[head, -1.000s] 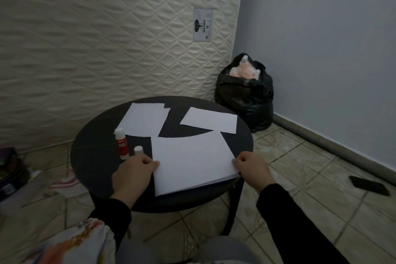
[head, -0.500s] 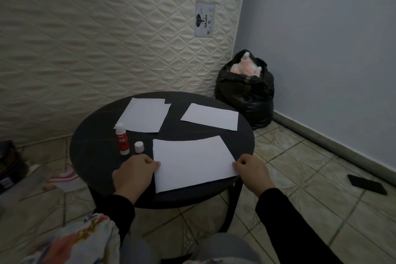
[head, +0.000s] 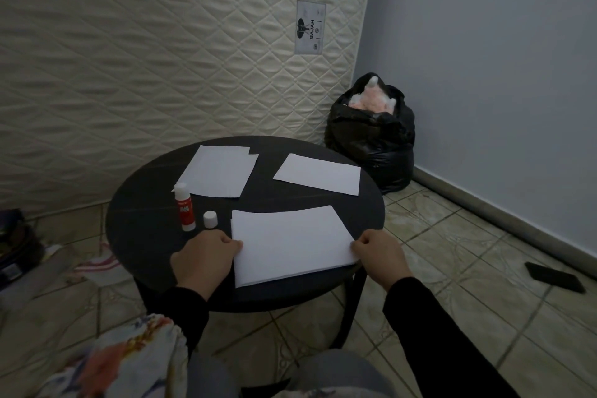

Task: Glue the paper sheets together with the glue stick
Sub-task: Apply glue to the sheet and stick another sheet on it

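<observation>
We see a round black table [head: 139, 229] at centre frame, with three groups of white paper on it. The nearest sheets [head: 290, 244] lie at the lower centre of the tabletop, their near edge close to the table rim; thin layered edges along the bottom suggest more than one sheet, count not resolvable. The left hand [head: 205, 257] grips the left edge of these sheets, fingers curled together, thumb on top of the paper. The right hand [head: 378, 255] grips the right edge near the corner, fingers likewise curled and pinching the paper.

The glue stick [head: 184, 207] stands upright, uncapped, left of the near sheets and apart from them; red body with white top. Its white cap [head: 210, 219] stands just beside it on the right, between stick and paper.

At the upper left of the tabletop lies a second stack of sheets [head: 218, 174], two offset corners visible. At the upper right lies a single sheet [head: 318, 174].

Behind the table, a quilted mattress [head: 161, 58] stands against the wall. A black bag [head: 371, 139] sits in the corner at right. A dark phone [head: 555, 276] lies on the tiled floor at the right edge.
</observation>
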